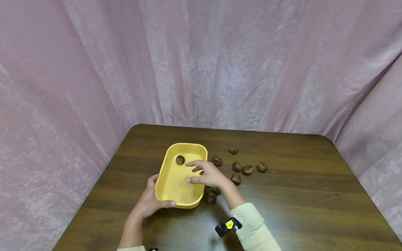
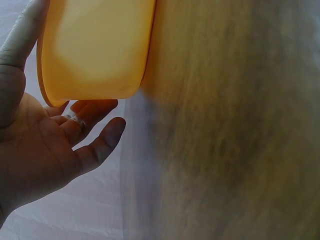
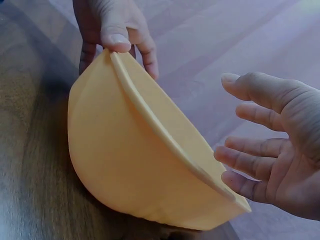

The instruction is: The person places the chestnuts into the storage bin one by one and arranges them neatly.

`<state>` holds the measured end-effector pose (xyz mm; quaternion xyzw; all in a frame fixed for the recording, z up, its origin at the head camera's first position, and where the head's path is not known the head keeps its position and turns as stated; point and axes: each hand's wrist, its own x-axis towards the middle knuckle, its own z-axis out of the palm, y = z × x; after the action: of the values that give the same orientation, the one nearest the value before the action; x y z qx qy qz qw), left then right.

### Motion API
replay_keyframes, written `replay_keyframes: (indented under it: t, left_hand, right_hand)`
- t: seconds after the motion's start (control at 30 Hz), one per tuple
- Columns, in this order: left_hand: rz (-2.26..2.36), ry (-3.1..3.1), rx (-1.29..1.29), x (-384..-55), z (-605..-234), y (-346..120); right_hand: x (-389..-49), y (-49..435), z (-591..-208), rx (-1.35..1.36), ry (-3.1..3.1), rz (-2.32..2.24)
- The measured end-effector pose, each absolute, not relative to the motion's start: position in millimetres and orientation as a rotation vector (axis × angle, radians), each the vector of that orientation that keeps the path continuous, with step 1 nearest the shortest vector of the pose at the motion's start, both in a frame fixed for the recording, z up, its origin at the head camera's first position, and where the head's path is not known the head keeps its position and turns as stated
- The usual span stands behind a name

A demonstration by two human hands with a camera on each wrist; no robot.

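Note:
My left hand [image 1: 149,200] holds a yellow plastic tub [image 1: 176,186] at its near left corner. Its thumb lies over the rim and the fingers run along the outer left side. One chestnut [image 1: 180,160] sits inside, toward the far left. Over the tub's right part is my right hand [image 1: 208,174], fingers apart and slightly bent. In the right wrist view the same right hand [image 3: 280,145] shows nothing between thumb and fingers. Just right of the tub lie a dark chestnut [image 1: 211,198] and another chestnut [image 1: 216,160].
Several more chestnuts are scattered on the brown wooden table [image 1: 298,195] right of the tub, among them a pale-patched chestnut [image 1: 247,169] and the rightmost chestnut [image 1: 262,167]. A small broken-looking brown piece [image 1: 233,150] lies farther back. Pink curtains [image 1: 220,69] hang behind the table.

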<state>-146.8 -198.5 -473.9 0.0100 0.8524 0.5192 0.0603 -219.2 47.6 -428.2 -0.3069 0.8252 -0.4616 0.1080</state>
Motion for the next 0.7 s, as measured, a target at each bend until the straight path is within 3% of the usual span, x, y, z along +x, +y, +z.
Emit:
replay_keyframes:
  t: [0.7]
  left_hand:
    - [1.592,2.576,0.053,-152,-473,-204]
  right_hand:
    - [-197,86,-433,-0.869,2.430,-1.566]
